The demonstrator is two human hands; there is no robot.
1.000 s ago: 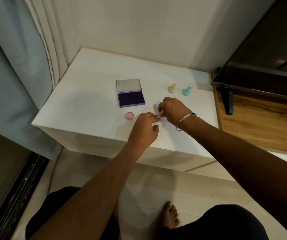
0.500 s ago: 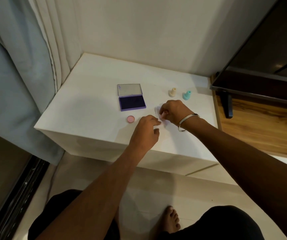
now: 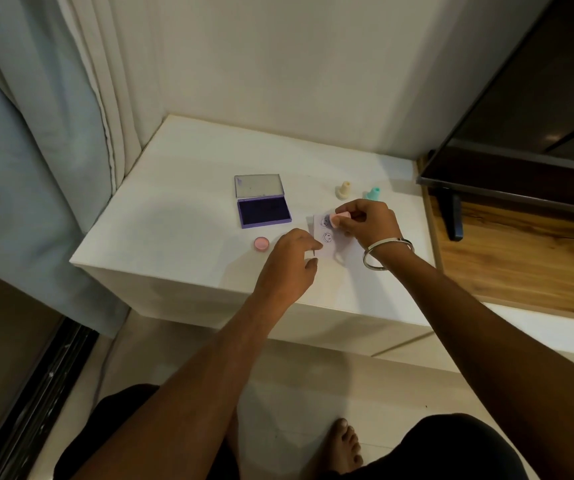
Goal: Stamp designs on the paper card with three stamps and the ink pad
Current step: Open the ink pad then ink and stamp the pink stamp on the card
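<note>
A white paper card lies on the white table and bears two purple smiley prints. My right hand pinches a pink stamp, lifted just above the card's far end. My left hand holds down the card's near left corner with its fingertips. The open purple ink pad sits to the left of the card, lid tilted back. A cream stamp and a teal stamp stand upright behind my right hand. A pink round cap lies near the pad.
A wall rises behind the table and a curtain hangs at the left. A dark TV screen on a wooden shelf borders the table's right side. My knees and a bare foot are below the table's front edge.
My right hand has lifted the pink stamp off the card, which uncovers two smiley prints. My left hand stays at the card's corner. The camera has tipped slightly.
</note>
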